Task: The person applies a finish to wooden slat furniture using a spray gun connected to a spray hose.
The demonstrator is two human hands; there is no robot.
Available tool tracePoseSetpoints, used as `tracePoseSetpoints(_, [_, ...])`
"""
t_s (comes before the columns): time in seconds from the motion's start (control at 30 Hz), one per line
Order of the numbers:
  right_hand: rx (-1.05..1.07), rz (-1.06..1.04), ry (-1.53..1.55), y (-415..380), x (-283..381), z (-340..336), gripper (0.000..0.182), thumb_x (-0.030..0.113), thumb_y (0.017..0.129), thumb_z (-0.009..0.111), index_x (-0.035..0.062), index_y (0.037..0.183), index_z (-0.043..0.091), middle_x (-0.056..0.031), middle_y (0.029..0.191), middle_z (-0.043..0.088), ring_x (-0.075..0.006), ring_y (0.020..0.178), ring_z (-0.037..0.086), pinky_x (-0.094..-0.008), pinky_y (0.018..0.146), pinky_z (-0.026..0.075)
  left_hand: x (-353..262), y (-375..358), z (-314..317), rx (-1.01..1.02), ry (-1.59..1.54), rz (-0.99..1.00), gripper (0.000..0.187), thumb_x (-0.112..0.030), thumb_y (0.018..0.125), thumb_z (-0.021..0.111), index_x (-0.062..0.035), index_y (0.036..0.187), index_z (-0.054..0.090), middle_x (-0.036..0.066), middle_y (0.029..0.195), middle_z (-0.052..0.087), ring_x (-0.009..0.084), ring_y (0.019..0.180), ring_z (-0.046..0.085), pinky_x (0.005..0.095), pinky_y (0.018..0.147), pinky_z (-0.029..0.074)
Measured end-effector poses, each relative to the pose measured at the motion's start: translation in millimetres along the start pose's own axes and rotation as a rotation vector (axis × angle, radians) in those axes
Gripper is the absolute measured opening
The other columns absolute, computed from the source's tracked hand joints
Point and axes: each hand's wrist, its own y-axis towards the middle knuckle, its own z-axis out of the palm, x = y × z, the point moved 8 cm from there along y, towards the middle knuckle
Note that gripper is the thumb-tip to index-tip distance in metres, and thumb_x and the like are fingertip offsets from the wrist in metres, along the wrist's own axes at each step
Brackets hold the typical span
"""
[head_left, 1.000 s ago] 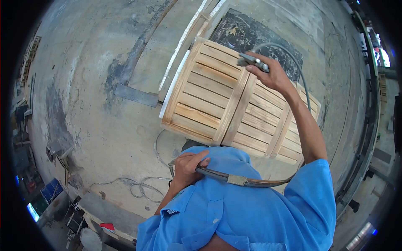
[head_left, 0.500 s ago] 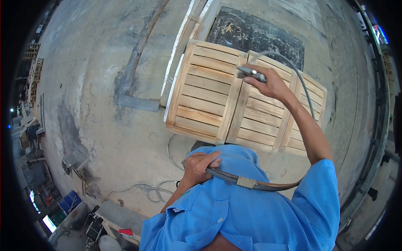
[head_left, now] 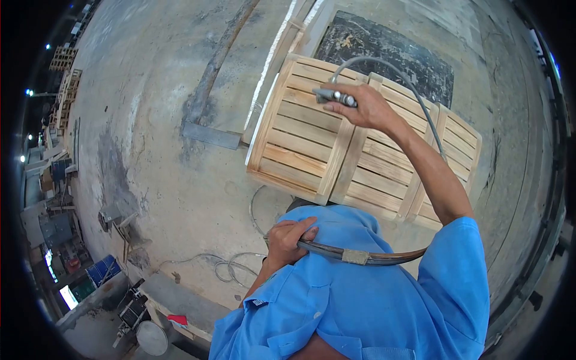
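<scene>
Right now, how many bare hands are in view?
2: the right hand gripping a grey metal tool over pale wooden slats; the left hand holding a dark curved hose.

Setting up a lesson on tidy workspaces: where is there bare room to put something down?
Bare floor lies between the flat grey strip and looped line, left of the slatted panels. Crowded: around the right hand, with its tool and curved hose; lower left, around the blue object.

A stained grey concrete floor (head_left: 162, 156) is spreading across the view, and a scuffed black panel (head_left: 414, 57) is lying on it toward one o'clock. Wooden pallets (head_left: 67, 99) are resting at ten o'clock, small lamps (head_left: 29, 92) glowing beside them; a blue container (head_left: 104, 269) is sitting at eight o'clock.
</scene>
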Motion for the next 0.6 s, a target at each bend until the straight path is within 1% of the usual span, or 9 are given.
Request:
tracePoseSetpoints(0.03, [0.071,0.071,-0.004,-15.4,3.8,-3.5,0.050,0.050,0.091,0.071,0.0192,0.131,0.068,-0.0135,0.104,0.076,-0.0346,0.090,0.073,-0.0440,0.079,0.055,-3.0,1.3,2.1,0.005,-0.013,-0.002,0.018,-0.019,0.091,0.074,-0.0032,0.099,0.076,0.014,0.070,0.072,0.0322,0.066,0.073,0.0417,0.067,0.060])
tracePoseSetpoints(0.13, [-0.035,0.060,0.116,-64.0,-23.2,-12.6,0.049,0.045,0.092,0.072,0.0172,0.133,0.067,-0.0143,0.107,0.076,-0.0342,0.093,0.073,-0.0428,0.082,0.056,-8.5,5.9,14.4,0.048,-0.040,0.017,0.018,-0.020,0.091,0.074,-0.0035,0.099,0.076,0.015,0.072,0.072,0.0334,0.067,0.073,0.0422,0.067,0.060])
tracePoseSetpoints(0.17, [-0.020,0.156,0.167,-83.6,-34.4,-20.5,0.048,0.037,0.093,0.073,0.0163,0.135,0.066,-0.0151,0.112,0.075,-0.0314,0.096,0.074,-0.0420,0.085,0.055,-10.5,7.3,20.3,0.085,-0.042,0.032,0.018,-0.019,0.091,0.075,-0.0037,0.099,0.076,0.015,0.073,0.072,0.0340,0.068,0.073,0.0425,0.067,0.060])
tracePoseSetpoints(0.2, [-0.028,0.159,0.161,-104.1,-45.4,-26.7,0.048,0.037,0.093,0.073,0.0163,0.135,0.066,-0.0151,0.112,0.075,-0.0314,0.096,0.074,-0.0420,0.085,0.055,-13.0,8.4,24.1,0.087,-0.046,0.042,0.018,-0.019,0.091,0.075,-0.0037,0.099,0.076,0.015,0.073,0.072,0.0340,0.068,0.073,0.0425,0.067,0.060])
tracePoseSetpoints(0.27, [-0.176,0.384,0.179,-153.0,-90.1,-43.4,0.047,0.032,0.094,0.073,0.0137,0.137,0.065,-0.0110,0.102,0.077,-0.0219,0.084,0.072,-0.0380,0.077,0.056,-17.9,8.9,36.9,0.162,-0.048,0.061,0.019,-0.019,0.091,0.075,-0.0045,0.102,0.075,0.015,0.074,0.073,0.0348,0.069,0.073,0.0434,0.067,0.060])
tracePoseSetpoints(0.3, [-0.190,0.392,0.177,-174.3,-94.5,-52.4,0.047,0.032,0.094,0.073,0.0137,0.137,0.065,-0.0110,0.102,0.077,-0.0219,0.084,0.072,-0.0380,0.077,0.056,-19.6,9.5,40.9,0.171,-0.051,0.074,0.019,-0.019,0.091,0.075,-0.0045,0.102,0.075,0.015,0.074,0.073,0.0348,0.069,0.073,0.0434,0.067,0.060])
tracePoseSetpoints(0.37, [-0.329,0.571,0.331,-219.1,-111.9,-73.7,0.046,0.031,0.096,0.071,0.0113,0.138,0.065,-0.0046,0.088,0.071,-0.0119,0.074,0.064,-0.0316,0.067,0.055,-22.3,11.7,45.8,0.146,-0.075,0.090,0.019,-0.019,0.091,0.075,-0.0050,0.103,0.075,0.015,0.074,0.073,0.0349,0.069,0.073,0.0440,0.067,0.060])
tracePoseSetpoints(0.47, [-0.423,0.596,0.289,-250.9,-115.9,-104.5,0.046,0.031,0.098,0.069,0.0093,0.138,0.064,-0.0007,0.080,0.065,-0.0073,0.068,0.057,-0.0268,0.059,0.052,-35.1,16.8,59.4,0.219,-0.059,0.119,0.017,-0.018,0.090,0.075,-0.0055,0.102,0.075,0.016,0.074,0.072,0.0349,0.068,0.073,0.0441,0.067,0.060])
tracePoseSetpoints(0.6, [-0.431,0.701,0.314,-241.3,-127.9,-137.5,0.043,0.039,0.098,0.067,0.0099,0.130,0.068,0.0012,0.074,0.063,-0.0079,0.064,0.061,-0.0254,0.051,0.048,-46.3,15.9,69.7,0.244,-0.071,0.133,0.016,-0.016,0.090,0.075,-0.0061,0.102,0.076,0.017,0.072,0.071,0.0347,0.067,0.072,0.0436,0.067,0.059])
